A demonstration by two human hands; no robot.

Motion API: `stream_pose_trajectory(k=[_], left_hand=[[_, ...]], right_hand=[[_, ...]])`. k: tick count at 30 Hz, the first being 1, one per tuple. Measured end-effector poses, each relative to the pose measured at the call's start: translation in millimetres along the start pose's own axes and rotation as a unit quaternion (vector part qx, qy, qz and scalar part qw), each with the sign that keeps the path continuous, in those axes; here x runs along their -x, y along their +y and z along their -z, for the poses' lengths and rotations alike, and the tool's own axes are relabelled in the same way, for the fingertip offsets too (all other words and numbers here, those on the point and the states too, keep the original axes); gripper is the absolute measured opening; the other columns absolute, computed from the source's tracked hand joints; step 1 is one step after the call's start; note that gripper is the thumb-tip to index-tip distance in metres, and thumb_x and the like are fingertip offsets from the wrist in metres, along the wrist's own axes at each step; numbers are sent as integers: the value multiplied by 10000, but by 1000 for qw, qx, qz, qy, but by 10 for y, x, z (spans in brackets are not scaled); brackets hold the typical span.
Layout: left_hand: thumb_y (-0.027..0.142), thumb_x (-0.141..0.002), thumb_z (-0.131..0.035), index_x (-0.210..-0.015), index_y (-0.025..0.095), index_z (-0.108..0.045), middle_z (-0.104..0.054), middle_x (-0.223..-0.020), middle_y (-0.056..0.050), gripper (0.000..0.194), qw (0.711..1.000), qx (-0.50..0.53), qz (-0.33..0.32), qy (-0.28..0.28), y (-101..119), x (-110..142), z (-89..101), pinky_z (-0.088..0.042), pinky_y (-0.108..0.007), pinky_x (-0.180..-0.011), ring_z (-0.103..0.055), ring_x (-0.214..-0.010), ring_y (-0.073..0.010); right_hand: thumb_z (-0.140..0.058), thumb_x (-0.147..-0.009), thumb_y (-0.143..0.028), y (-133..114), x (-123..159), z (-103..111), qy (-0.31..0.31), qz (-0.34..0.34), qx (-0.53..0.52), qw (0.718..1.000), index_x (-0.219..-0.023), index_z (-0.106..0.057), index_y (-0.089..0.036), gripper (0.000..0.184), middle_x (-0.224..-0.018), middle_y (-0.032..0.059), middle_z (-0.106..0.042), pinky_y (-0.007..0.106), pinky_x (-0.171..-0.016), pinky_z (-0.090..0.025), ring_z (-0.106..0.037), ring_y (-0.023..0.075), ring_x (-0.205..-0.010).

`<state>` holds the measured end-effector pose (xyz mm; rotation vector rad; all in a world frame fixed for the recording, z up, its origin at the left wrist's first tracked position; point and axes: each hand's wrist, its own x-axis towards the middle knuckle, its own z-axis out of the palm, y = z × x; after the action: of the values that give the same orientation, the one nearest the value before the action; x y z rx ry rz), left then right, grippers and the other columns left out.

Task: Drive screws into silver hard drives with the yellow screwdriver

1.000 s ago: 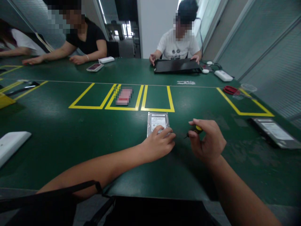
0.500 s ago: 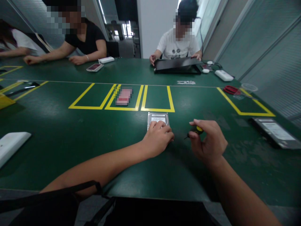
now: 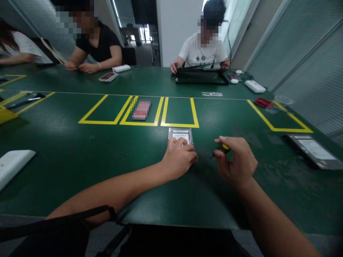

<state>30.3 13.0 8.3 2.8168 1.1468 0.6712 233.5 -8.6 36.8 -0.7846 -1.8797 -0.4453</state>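
A silver hard drive (image 3: 180,134) with a white label lies flat on the green table (image 3: 80,153), just below a yellow-taped box. My left hand (image 3: 179,159) rests on the drive's near half with the fingers curled down over it. To the right, my right hand (image 3: 235,161) is closed round a small screwdriver (image 3: 222,148) with a yellow and black handle, its tip pointing left towards the drive, a little above the table.
Yellow-taped boxes (image 3: 179,112) lie beyond the drive. A second drive (image 3: 313,150) sits at the right, a white device (image 3: 12,165) at the left, red scissors (image 3: 263,102) far right. A person opposite handles a black laptop (image 3: 201,75); other people sit at far left.
My left hand has slid further forward over the drive and covers more of its label. The person opposite has opened the laptop. My right hand has hardly moved.
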Motion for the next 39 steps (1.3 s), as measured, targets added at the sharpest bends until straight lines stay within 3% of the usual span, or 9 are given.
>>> stream_pose_trajectory(k=[17,25,31,39], left_hand=[[370,-897,-689,-951,286,-736,-732,-988,0,110,1000,16,10,12,-17,34,21,-266,-434,-852,-505,-1026,-245],[359,-913,-662,-1036,250,-698,-732,-1020,-15,168,999,-36,-26,23,-65,108,53,-288,-420,-809,-556,-1065,-249],[303,-958,-577,-1019,179,-680,-738,-1013,-55,172,991,-105,-79,15,-52,192,68,-338,-407,-778,-628,-971,-232],[242,-947,-571,-1076,143,-667,-742,-1075,-85,188,989,-123,-71,38,-7,206,23,-468,-412,-856,-671,-1045,-240]], right_hand=[[-623,-920,-189,9,15,-2,-8,-3,-7,1000,-1233,-564,-133,323,-989,95,-665,325,-786,-539,-623,186,-886],[-604,-939,-218,11,13,2,-7,-10,3,1000,-1231,-565,-155,301,-979,75,-668,307,-792,-542,-630,169,-874],[-596,-949,-223,-10,0,6,9,-29,5,1000,-1224,-572,-145,288,-981,73,-673,255,-786,-552,-660,154,-901],[-586,-959,-243,-33,-23,-3,2,-27,-1,1000,-1220,-563,-158,275,-974,67,-679,264,-794,-559,-663,152,-892]])
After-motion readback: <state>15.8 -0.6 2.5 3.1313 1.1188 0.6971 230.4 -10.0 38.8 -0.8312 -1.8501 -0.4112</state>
